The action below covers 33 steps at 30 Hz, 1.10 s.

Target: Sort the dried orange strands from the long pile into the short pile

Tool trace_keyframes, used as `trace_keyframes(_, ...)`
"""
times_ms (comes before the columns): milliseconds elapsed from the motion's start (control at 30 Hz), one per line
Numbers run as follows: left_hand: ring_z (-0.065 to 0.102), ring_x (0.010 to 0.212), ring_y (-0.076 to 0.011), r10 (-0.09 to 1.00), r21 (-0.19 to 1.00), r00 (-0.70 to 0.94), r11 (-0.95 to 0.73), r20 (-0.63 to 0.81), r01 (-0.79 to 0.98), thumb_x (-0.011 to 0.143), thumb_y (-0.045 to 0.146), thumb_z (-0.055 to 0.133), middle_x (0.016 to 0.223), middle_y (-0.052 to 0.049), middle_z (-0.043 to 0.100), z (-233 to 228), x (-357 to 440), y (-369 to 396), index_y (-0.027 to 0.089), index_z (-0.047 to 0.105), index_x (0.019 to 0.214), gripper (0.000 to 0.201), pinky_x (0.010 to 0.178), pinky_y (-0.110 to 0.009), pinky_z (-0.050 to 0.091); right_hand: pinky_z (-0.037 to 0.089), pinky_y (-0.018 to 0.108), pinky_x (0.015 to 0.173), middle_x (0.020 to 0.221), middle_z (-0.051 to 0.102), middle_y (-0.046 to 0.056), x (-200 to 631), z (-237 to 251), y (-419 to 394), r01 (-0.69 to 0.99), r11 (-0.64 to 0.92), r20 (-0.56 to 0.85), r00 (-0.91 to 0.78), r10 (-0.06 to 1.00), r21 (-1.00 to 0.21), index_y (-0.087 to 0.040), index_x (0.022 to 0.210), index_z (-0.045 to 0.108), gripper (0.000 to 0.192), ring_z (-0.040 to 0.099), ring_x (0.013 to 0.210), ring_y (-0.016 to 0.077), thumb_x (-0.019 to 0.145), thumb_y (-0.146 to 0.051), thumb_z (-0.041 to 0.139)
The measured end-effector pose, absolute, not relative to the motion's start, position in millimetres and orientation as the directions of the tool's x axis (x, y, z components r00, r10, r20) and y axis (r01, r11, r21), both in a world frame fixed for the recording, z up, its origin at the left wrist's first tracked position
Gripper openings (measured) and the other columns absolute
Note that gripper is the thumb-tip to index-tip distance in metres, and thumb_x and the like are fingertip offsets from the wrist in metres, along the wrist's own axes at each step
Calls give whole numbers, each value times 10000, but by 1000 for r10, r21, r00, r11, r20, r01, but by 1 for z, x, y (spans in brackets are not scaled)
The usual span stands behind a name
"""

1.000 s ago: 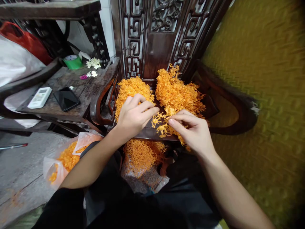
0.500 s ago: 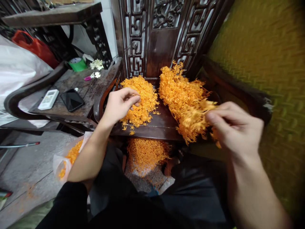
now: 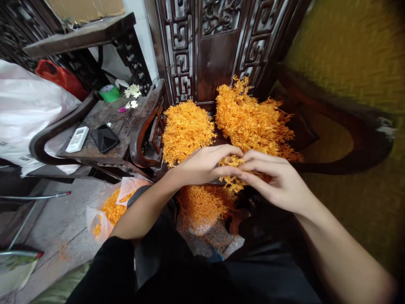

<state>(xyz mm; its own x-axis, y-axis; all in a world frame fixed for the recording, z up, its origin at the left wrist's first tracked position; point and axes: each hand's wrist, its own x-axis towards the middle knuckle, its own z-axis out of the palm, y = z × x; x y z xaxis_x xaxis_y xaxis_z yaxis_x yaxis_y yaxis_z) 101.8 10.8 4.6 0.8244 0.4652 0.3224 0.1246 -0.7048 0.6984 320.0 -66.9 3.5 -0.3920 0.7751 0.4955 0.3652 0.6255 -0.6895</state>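
Head view looked down on a dark carved wooden chair (image 3: 218, 63) whose seat carried two heaps of orange sprigs. The left heap (image 3: 186, 128) sat near the chair's left armrest, and the right heap (image 3: 253, 118), taller and looser, lay just beside it against the carved back. At the front edge of the seat both hands met. The left hand (image 3: 205, 164) had its fingers curled and its thumb and fingertips pinched on a small orange sprig cluster (image 3: 233, 171). The right hand (image 3: 280, 181) pinched the same cluster from the other side, its fingertips touching those of the left. The cluster hung between the two hands, just in front of the right heap.

Below the seat edge, a clear bag (image 3: 202, 211) held more orange sprigs, and another plastic bag (image 3: 110, 209) of them lay on the floor to the left. On the side desk (image 3: 123, 122) to the left rested a white remote (image 3: 76, 139), a black phone (image 3: 105, 138), a green tape roll (image 3: 110, 93) and a few small white flowers (image 3: 132, 90). A large white sack (image 3: 28, 109) lay further left.
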Motion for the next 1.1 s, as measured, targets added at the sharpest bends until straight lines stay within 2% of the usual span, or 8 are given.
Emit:
trace_keyframes(167, 691, 1021, -207, 432, 670, 796, -741, 424, 45, 960, 523, 627, 1130, -87, 714, -6, 109, 9, 191, 588, 1296, 474, 880, -327, 528, 474, 274, 678, 824, 646, 23, 323, 4, -69, 359, 614, 472, -411, 780, -703, -205, 867, 659, 95, 613, 748, 145, 931, -136, 659)
trace_keyframes(333, 686, 917, -180, 429, 657, 782, -753, 452, 34, 982, 483, 612, 988, -71, 700, -4, 113, 1, 182, 610, 1046, 307, 823, -314, 528, 430, 261, 634, 791, 588, 11, 324, 6, -69, 282, 640, 502, -429, 751, -715, -200, 791, 568, 161, 556, 689, 124, 926, -139, 628)
trace_keyframes(433, 673, 841, -146, 473, 713, 752, -701, 460, 4, 989, 463, 612, 917, -46, 693, 0, 113, -4, 191, 583, 974, 274, 778, -283, 517, 435, 253, 640, 793, 604, 8, 321, 8, -70, 256, 634, 504, -425, 752, -730, -202, 780, 553, 174, 567, 687, 121, 920, -142, 638)
trace_keyframes(567, 654, 771, -127, 609, 830, 684, -558, 402, 10, 951, 491, 660, 844, -25, 692, 6, 112, -9, 197, 595, 886, 309, 705, -256, 498, 378, 242, 557, 638, 542, -36, 312, 6, -74, 319, 594, 473, -383, 793, -738, -202, 701, 534, 255, 485, 561, 97, 891, -180, 703)
trace_keyframes(700, 647, 753, -132, 643, 871, 692, -489, 328, 42, 918, 500, 695, 828, -29, 714, 6, 110, -8, 197, 645, 849, 315, 708, -266, 497, 314, 247, 486, 536, 446, -55, 306, 2, -77, 421, 551, 439, -339, 832, -720, -198, 614, 492, 376, 409, 476, 80, 908, -259, 717)
trace_keyframes(800, 646, 765, -135, 684, 908, 686, -412, 249, 81, 907, 506, 701, 832, -28, 723, 2, 114, -8, 193, 677, 847, 319, 716, -272, 493, 299, 253, 488, 537, 399, -53, 305, 0, -76, 450, 577, 448, -367, 816, -682, -202, 600, 434, 399, 373, 472, 79, 937, -207, 647)
trace_keyframes(1000, 610, 754, -124, 840, 959, 496, -279, 217, 53, 863, 538, 736, 784, -11, 681, -7, 131, -2, 185, 622, 767, 383, 715, -278, 488, 247, 254, 469, 515, 309, -67, 303, 3, -74, 472, 605, 481, -366, 796, -642, -206, 587, 334, 402, 307, 435, 63, 846, -83, 615)
trace_keyframes(1100, 537, 648, -100, 948, 959, 192, -274, 256, 77, 913, 572, 666, 703, 9, 604, 2, 116, 27, 210, 551, 739, 418, 594, -257, 438, 235, 250, 463, 501, 288, -70, 302, 4, -79, 360, 614, 472, -410, 780, -702, -201, 566, 308, 426, 292, 427, 57, 818, -49, 616)
